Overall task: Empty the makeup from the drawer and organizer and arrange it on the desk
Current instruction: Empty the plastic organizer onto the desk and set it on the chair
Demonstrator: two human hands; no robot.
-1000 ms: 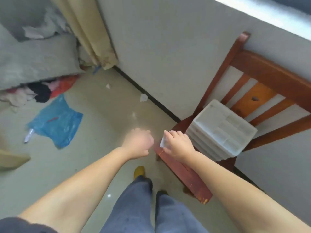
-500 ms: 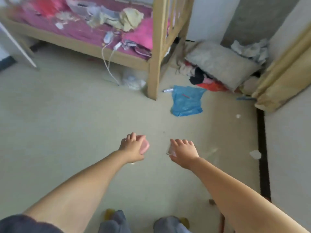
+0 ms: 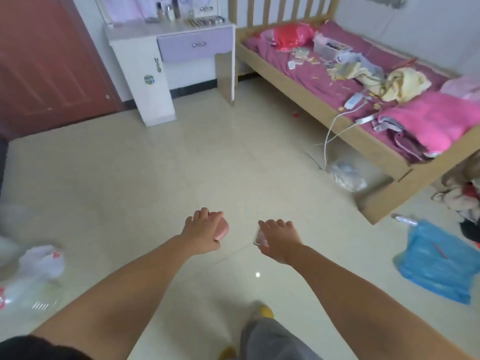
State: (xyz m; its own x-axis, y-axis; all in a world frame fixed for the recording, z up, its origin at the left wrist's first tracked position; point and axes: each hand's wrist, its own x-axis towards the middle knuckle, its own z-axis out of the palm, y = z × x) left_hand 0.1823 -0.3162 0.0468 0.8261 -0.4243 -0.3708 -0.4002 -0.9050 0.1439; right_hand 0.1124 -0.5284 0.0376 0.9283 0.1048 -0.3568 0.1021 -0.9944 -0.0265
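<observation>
Two hands carry makeup toward the far table (image 3: 145, 32): left hand (image 3: 204, 233) curls round a pink compact (image 3: 222, 232), right hand (image 3: 279, 239) grips a clear case (image 3: 258, 239).

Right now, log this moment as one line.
left hand: holds pink case | right hand: holds clear case | desk: ahead, drawer closed
</observation>
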